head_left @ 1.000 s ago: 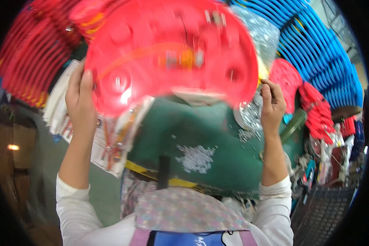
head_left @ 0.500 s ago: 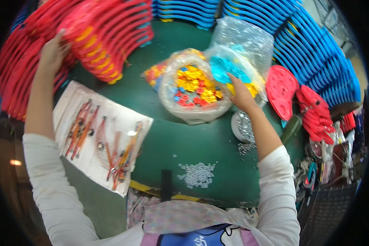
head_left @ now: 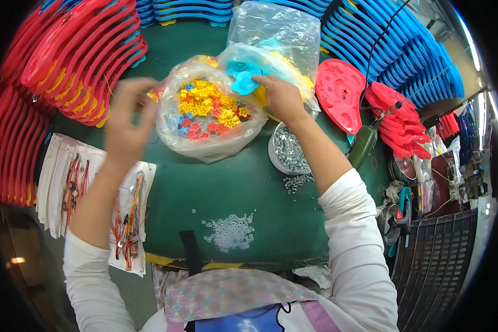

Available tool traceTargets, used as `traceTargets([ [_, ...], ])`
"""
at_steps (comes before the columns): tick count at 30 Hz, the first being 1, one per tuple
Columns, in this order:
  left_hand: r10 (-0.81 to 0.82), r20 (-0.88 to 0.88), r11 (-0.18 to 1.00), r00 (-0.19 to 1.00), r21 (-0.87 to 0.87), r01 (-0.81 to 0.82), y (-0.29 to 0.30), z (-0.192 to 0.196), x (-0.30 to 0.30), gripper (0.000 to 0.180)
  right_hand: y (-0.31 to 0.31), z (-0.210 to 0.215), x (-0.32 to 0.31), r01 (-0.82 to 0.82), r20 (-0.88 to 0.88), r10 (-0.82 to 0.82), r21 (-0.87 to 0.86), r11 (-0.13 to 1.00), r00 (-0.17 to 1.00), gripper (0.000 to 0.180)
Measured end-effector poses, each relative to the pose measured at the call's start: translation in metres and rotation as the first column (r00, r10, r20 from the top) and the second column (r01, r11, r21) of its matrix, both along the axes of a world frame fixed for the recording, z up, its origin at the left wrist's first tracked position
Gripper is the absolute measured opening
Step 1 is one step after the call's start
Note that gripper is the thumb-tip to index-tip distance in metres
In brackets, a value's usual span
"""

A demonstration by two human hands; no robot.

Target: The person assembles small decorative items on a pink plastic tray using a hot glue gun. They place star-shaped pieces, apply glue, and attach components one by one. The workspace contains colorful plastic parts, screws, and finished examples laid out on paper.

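Note:
My right hand [head_left: 285, 99] reaches over a clear plastic bag [head_left: 310, 102] and pinches the edge of a light-blue moulded plastic part [head_left: 243, 74] at the bag's mouth. Yellow pieces show through that bag. My left hand [head_left: 130, 119] is in the air left of another clear bag [head_left: 210, 146], smeared by motion, so its fingers are unclear. Inside this second bag lie small star-shaped pieces [head_left: 205, 102] in yellow, red and blue. Under my right wrist stands a white tub [head_left: 289, 148] of small metal screws.
Red plastic parts [head_left: 83, 50] are stacked at the left, blue ones [head_left: 398, 55] at the back right. Single red panels [head_left: 340, 91] lie at the right near a green tool [head_left: 364, 146]. Wires lie on white sheets [head_left: 102, 160]. Small clear washers [head_left: 229, 232] form a heap near the front edge.
My left hand has left the red stack and moved right, toward the bag of star pieces. My right hand stays at the light-blue part. The whole view has shifted.

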State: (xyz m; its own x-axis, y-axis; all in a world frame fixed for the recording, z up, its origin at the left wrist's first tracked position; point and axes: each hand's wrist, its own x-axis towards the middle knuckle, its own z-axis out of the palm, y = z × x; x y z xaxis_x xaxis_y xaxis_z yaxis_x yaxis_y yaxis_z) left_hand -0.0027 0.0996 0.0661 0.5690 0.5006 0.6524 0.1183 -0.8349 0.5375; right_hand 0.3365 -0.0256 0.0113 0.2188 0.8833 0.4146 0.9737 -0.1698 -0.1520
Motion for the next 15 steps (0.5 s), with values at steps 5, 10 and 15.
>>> traceTargets([
  [5,-0.278,0.063,0.590,0.959,-0.776,0.222,-0.061,-0.058,0.068,0.047,-0.027,0.010,-0.018,0.152,-0.784,0.124,0.269,0.951,0.609,0.047],
  [10,-0.251,0.331,0.151,0.910,-0.915,0.374,-0.109,-0.051,0.077,0.053,-0.092,-0.010,-0.091,0.079,-0.932,0.270,0.297,0.952,0.242,0.032],
  [15,-0.245,0.107,0.510,0.964,-0.831,0.222,-0.125,-0.057,0.008,0.028,-0.152,-0.005,-0.107,0.184,-0.916,0.309,0.360,0.915,0.257,0.023],
])
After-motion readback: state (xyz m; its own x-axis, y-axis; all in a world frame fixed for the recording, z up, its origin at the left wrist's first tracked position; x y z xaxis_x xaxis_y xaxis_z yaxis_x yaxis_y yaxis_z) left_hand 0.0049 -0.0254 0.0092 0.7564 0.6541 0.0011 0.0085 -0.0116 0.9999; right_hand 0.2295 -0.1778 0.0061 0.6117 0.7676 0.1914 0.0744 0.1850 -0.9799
